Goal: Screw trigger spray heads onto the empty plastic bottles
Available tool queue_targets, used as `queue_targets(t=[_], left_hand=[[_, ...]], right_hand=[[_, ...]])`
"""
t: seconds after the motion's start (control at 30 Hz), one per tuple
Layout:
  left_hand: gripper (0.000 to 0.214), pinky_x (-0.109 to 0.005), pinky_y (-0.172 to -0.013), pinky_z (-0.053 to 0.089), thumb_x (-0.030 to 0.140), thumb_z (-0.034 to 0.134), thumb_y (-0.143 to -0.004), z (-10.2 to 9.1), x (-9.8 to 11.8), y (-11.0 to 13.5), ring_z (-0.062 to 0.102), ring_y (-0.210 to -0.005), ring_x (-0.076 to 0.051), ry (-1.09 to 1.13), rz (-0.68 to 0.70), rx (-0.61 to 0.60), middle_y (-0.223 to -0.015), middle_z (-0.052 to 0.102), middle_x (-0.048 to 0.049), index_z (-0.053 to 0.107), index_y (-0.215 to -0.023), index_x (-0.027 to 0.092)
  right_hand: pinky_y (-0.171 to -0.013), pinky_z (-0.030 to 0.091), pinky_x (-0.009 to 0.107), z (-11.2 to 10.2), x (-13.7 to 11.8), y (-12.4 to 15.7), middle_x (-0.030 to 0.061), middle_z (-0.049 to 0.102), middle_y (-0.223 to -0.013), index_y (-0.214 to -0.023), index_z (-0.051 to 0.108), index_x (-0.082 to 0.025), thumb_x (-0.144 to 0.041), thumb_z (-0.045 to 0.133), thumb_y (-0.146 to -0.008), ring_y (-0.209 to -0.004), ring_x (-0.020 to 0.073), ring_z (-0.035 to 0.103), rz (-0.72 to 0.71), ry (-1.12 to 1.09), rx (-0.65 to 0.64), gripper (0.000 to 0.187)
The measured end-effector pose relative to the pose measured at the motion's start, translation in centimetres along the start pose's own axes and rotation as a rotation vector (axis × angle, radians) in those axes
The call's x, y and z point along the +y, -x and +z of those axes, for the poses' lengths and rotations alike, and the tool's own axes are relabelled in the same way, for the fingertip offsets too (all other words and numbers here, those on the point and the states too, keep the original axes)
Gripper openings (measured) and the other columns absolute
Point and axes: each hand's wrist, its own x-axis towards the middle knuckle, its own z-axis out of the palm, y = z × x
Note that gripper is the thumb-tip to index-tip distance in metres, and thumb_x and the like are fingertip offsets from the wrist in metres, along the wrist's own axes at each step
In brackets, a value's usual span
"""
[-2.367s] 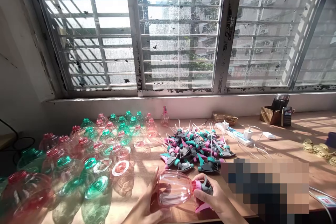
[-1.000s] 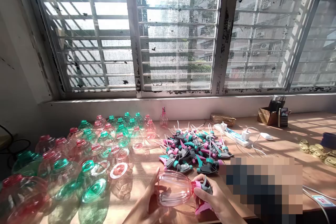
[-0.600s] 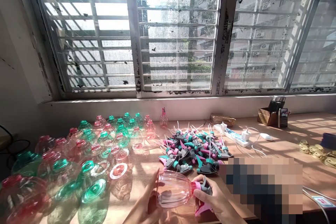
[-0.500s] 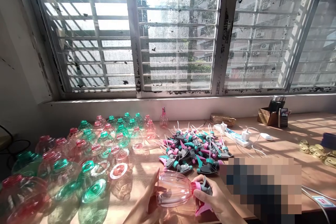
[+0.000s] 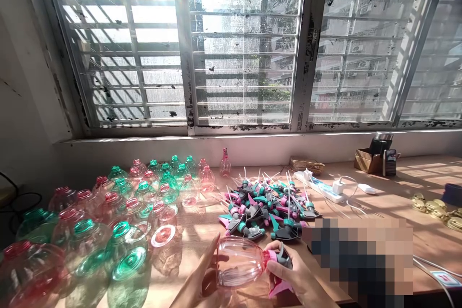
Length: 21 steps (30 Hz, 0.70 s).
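Almost nothing has changed in the last second: the pink bottle is in the same place, and the same hands are on it. So the work seems to be at the same step, where the neck meets the top. The left hand curls wide around the bottom of the bottle, with its thumb up on the far side. The right hand has a narrow pinch on the grey and pink spray top. The bottle lies on its side, bottom to the left and neck to the right, with the top on its neck. I cannot tell how tight the top is.

Just past the hands, on the table, is a messy pile of spray tops. To the left stand lots of see-through bottles, pink and green. Far right is a white power strip.
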Motion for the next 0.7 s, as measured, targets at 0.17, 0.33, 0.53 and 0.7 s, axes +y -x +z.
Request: queue_targets(t=[0.17, 0.33, 0.53, 0.7], left_hand=[[0.104, -0.043, -0.110, 0.047, 0.048, 0.083, -0.087, 0.6, 1.6, 0.1, 0.062, -0.126, -0.031, 0.080, -0.017, -0.040, -0.144, 0.057, -0.0099, 0.015, -0.165, 0.043], [0.107, -0.051, -0.116, 0.044, 0.049, 0.087, -0.081, 0.7, 2.4, 0.1, 0.056, -0.136, -0.038, 0.081, -0.039, -0.035, -0.144, 0.063, -0.0089, 0.022, -0.165, 0.040], [0.094, -0.044, -0.112, 0.047, 0.051, 0.081, -0.087, 0.3, 0.6, -0.4, 0.063, -0.126, -0.032, -0.076, 0.061, 0.031, -0.165, 0.042, -0.0064, 0.024, -0.163, 0.048], [0.102, -0.040, -0.094, 0.058, 0.054, 0.078, -0.089, 0.2, 0.4, -0.4, 0.068, -0.110, -0.028, -0.056, 0.076, -0.017, -0.144, 0.061, -0.0113, 0.010, -0.165, 0.044]], right_hand=[[-0.056, 0.053, 0.025, -0.1, 0.0, 0.3, -0.0032, 0.068, -0.069, -0.100, 0.065, -0.019, -0.051, 0.093, -0.072, -0.059, 0.0145, 0.065, 0.013, 0.004, -0.088, 0.051], [-0.061, 0.052, 0.026, -0.2, 0.3, 0.3, -0.0014, 0.070, -0.076, -0.101, 0.066, -0.018, -0.051, 0.095, -0.069, -0.063, 0.0149, 0.065, 0.000, 0.032, -0.086, 0.054], [-0.056, 0.055, 0.028, 0.1, -0.3, 0.4, -0.0027, 0.068, -0.069, -0.097, 0.063, -0.019, -0.055, 0.090, -0.074, -0.059, 0.0155, 0.063, 0.018, 0.050, -0.068, 0.050], [-0.058, 0.055, 0.027, -0.1, 0.2, 0.2, -0.0036, 0.067, -0.069, -0.097, 0.063, -0.019, -0.054, 0.092, -0.072, -0.059, 0.0141, 0.062, 0.010, 0.039, -0.081, 0.052]])
